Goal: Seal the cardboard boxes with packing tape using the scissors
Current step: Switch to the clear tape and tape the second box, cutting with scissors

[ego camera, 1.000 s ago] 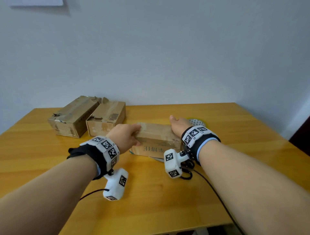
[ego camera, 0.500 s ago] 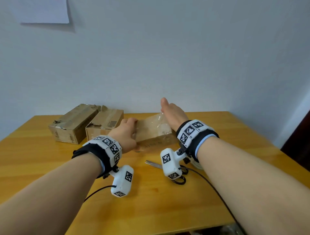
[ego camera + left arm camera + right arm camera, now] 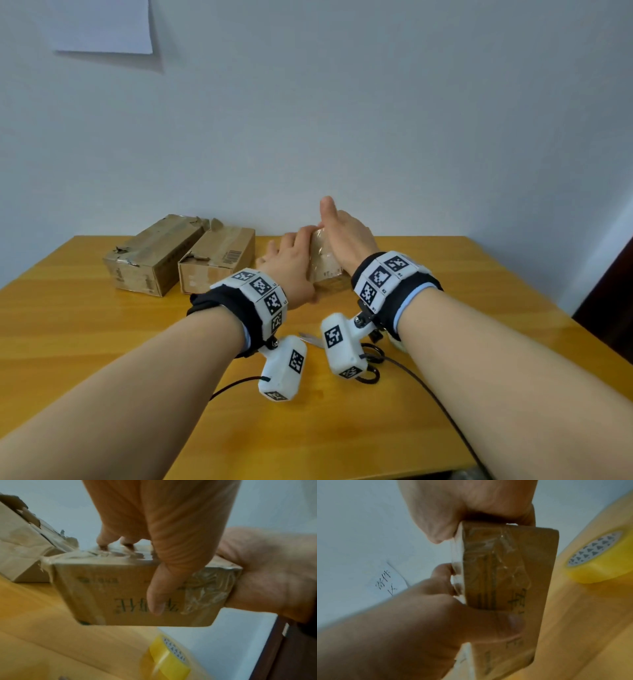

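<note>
A small cardboard box (image 3: 324,263) with clear tape over one end is held up above the table between both hands. My left hand (image 3: 291,269) grips it, thumb (image 3: 159,591) across the printed side and fingers on top. My right hand (image 3: 346,236) lies flat against the taped end (image 3: 493,561), thumb straight up, its fingers hidden behind the box. The scissors (image 3: 371,356) lie on the table under my right wrist, mostly covered by the wrist camera. A yellow tape roll (image 3: 169,657) (image 3: 599,558) lies flat on the table below the box.
Two worn cardboard boxes (image 3: 150,260) (image 3: 219,263) stand side by side at the back left of the wooden table (image 3: 102,342). A paper sheet (image 3: 102,24) hangs on the wall. Black cables (image 3: 428,387) trail from the wrist cameras across the table's front.
Both hands have lifted the small box off the table and turned it up on end. The hands have come closer together around it.
</note>
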